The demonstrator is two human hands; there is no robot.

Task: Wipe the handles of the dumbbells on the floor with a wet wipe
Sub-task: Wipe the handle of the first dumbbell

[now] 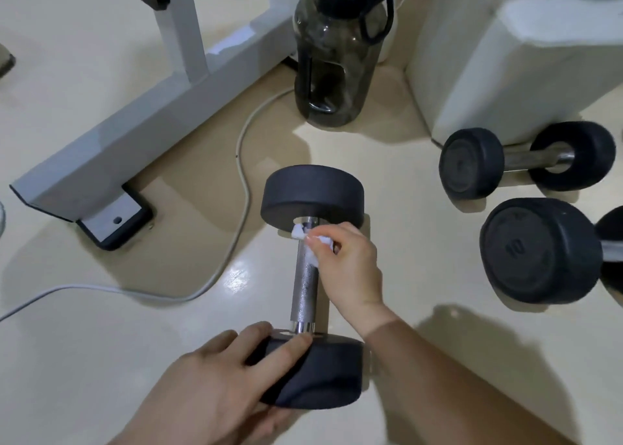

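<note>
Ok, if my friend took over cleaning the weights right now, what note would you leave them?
Left hand grips the near head of the middle dumbbell, steadying it on the floor.
Right hand pinches the wet wipe against its handle, by the far head.
Done: this handle is being wiped; how much is clean cannot be told.
Left to do: finish it, then the far right dumbbell and the near right dumbbell.
</note>
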